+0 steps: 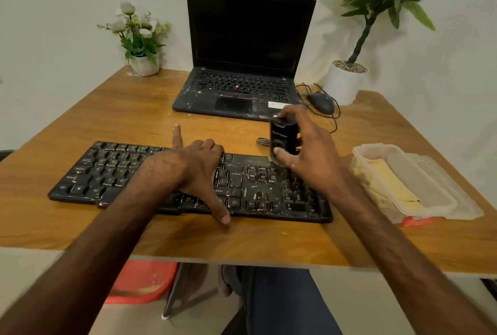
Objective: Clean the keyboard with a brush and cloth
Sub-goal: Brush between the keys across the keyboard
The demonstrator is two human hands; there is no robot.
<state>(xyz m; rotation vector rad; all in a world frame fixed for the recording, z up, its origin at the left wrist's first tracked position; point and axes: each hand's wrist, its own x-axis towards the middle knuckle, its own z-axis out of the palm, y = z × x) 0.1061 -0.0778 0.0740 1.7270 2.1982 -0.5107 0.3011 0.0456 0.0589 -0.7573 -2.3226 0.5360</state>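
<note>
Left hand (199, 170): my index and thumb splayed, pressing keyboard (107, 173).
Right hand (309, 157): my fingers clamped round black cylinder (282, 135).

Wooden table (134, 109), keyboard (107, 173), laptop (242, 87), mouse (321, 102), container (430, 181)

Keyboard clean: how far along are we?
Done: nothing obvious; the black full-size keyboard shows pale specks across its keys. In hand: the right hand grips a black cylindrical tool above the keyboard's upper right, while the left hand rests on the keys. Left: the yellow cloth lies in the clear plastic container, so wiping looks not yet started.
</note>
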